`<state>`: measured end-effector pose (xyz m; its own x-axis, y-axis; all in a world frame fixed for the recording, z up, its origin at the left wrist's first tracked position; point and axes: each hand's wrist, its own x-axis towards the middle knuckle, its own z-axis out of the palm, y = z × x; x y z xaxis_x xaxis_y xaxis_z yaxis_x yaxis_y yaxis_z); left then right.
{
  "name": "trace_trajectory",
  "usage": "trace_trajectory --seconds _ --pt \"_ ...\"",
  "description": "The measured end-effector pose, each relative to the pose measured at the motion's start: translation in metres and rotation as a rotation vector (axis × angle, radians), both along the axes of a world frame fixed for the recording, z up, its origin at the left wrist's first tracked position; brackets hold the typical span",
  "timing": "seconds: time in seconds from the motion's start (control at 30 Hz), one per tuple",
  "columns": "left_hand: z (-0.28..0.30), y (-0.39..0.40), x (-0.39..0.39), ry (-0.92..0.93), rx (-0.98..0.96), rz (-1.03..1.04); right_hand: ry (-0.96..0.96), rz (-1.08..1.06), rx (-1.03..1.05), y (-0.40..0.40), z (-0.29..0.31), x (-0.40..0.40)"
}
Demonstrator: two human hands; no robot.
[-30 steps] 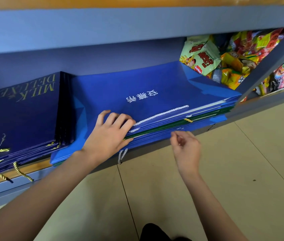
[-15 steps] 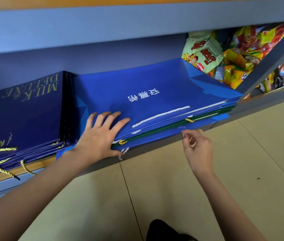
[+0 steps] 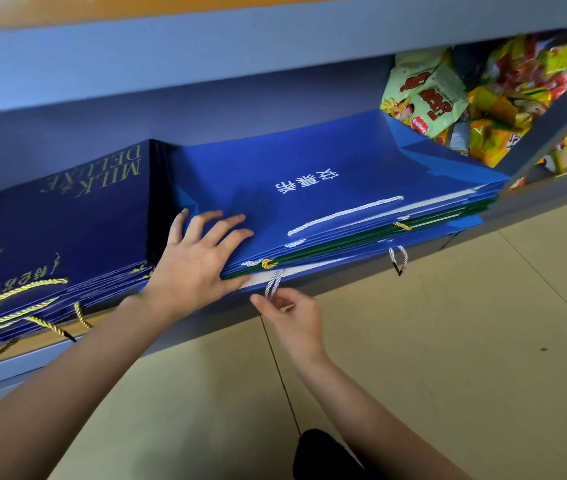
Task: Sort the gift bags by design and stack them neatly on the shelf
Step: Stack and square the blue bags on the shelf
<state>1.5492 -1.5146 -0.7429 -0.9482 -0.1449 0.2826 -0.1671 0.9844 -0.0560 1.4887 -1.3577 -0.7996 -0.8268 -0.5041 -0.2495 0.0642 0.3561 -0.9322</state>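
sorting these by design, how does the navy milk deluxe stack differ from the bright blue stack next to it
The navy Milk Deluxe stack is darker with gold lettering; the bright blue stack has white characters. The navy stack's rope handles are yellow-gold; the blue stack's are mostly white. The navy stack looks uniform, while the blue stack has green bag edges mixed in. Both lie flat on the shelf, handles toward the front.

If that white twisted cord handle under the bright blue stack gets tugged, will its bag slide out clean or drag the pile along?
Probably some drag: the white cord handle, pinched by the right hand, belongs to a bag low in the bright blue stack. The smooth paper faces look slippery, so upper bags may shift. The left hand pressing down should limit that.
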Motion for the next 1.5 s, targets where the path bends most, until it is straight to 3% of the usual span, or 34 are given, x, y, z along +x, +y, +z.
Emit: trace_trajectory --seconds 0.17,0.37,0.4,0.5,0.57,0.9,1.13,1.23,1.43,1.5 --pt "0.001 -0.002 0.000 0.075 -0.033 -0.071 -0.011 -0.085 -0.044 -0.002 0.010 -0.008" --pt "0.001 -0.003 0.001 0.130 -0.058 -0.082 0.181 -0.155 -0.057 0.031 0.026 -0.051" --pt "0.002 -0.003 0.001 0.142 -0.061 -0.081 0.316 -0.109 0.011 0.034 0.025 -0.057" --pt "0.007 -0.005 0.000 0.174 -0.083 -0.078 0.979 0.000 0.280 0.034 0.017 -0.073" --pt "0.011 -0.006 -0.001 0.187 -0.091 -0.085 1.224 0.046 0.309 0.032 0.009 -0.082" --pt "0.007 -0.005 -0.002 0.179 -0.117 -0.083 1.150 0.077 0.163 0.043 -0.008 -0.060" --pt "0.011 -0.006 -0.002 0.185 -0.134 -0.092 0.916 0.011 0.096 0.013 0.003 -0.039" --pt "0.010 -0.006 -0.002 0.186 -0.138 -0.092 1.038 0.019 0.081 0.017 0.005 -0.032" --pt "0.010 -0.007 -0.002 0.178 -0.130 -0.093 1.154 0.098 0.395 0.018 -0.006 -0.037" --pt "0.011 -0.006 -0.002 0.179 -0.133 -0.095 1.181 0.098 0.375 0.016 -0.002 -0.041"
